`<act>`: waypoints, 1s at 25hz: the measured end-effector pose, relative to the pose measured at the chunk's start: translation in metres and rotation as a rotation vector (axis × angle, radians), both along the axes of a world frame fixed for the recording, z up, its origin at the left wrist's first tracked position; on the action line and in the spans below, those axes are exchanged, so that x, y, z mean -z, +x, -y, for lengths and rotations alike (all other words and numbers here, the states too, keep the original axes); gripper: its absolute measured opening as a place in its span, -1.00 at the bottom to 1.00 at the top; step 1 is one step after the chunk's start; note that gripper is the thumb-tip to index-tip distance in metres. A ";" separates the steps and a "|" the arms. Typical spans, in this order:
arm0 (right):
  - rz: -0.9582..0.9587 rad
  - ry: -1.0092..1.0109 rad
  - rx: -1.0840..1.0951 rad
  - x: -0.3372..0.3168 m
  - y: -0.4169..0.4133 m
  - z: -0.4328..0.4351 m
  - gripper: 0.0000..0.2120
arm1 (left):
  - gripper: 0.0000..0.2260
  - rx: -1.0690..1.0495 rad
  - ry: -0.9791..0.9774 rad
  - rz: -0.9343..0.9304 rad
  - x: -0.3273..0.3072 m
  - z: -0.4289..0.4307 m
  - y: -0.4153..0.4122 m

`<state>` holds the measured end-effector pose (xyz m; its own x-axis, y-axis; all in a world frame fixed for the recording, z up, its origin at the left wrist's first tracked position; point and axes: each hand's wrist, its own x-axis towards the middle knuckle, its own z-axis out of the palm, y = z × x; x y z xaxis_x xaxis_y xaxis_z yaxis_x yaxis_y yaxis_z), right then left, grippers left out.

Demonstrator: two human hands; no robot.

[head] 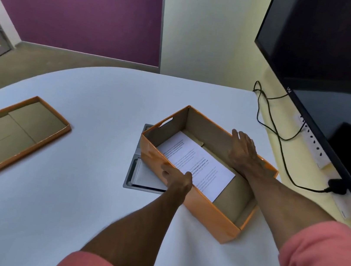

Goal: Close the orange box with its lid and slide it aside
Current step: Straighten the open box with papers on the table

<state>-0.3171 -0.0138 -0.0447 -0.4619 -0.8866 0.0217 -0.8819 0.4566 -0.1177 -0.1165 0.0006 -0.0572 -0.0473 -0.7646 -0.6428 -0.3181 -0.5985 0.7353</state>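
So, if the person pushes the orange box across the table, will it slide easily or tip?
The orange box probably slides easily: it looks like cardboard, holds only a paper sheet, and the table looks smooth. It is wide and low, so tipping seems unlikely. The thin walls may flex under the left hand and right hand.

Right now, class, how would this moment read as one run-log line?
step: box steadied | left hand on near wall | right hand on far wall | open orange cardboard box holds paper | lid apart, left
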 end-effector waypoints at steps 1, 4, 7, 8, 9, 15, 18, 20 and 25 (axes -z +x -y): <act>0.061 0.054 0.018 0.001 -0.007 0.006 -0.43 | -0.29 -0.008 0.020 -0.032 0.002 0.001 0.000; 0.079 0.107 0.034 0.006 -0.021 0.013 -0.51 | -0.41 -0.077 0.050 -0.123 0.007 0.001 -0.003; 0.018 0.016 0.004 0.011 -0.023 0.007 -0.61 | -0.37 0.003 -0.006 -0.020 0.008 0.002 -0.004; 0.039 0.008 0.022 0.010 -0.023 0.007 -0.63 | -0.36 0.006 0.006 -0.034 0.008 0.005 -0.001; 0.060 0.013 0.049 0.009 -0.023 0.007 -0.65 | -0.37 0.017 0.014 -0.035 0.008 0.008 0.003; 0.251 -0.053 0.174 0.001 0.000 -0.009 -0.67 | -0.51 0.185 -0.042 -0.001 -0.012 0.036 0.055; 0.381 -0.108 0.188 -0.011 0.027 -0.022 -0.74 | -0.59 0.274 -0.180 0.050 -0.025 0.052 0.093; 0.444 -0.146 0.191 -0.017 0.052 -0.034 -0.76 | -0.63 0.298 -0.259 0.096 -0.031 0.060 0.118; 0.515 -0.242 0.248 -0.032 0.127 -0.058 -0.84 | -0.61 0.213 -0.330 0.058 -0.041 0.062 0.174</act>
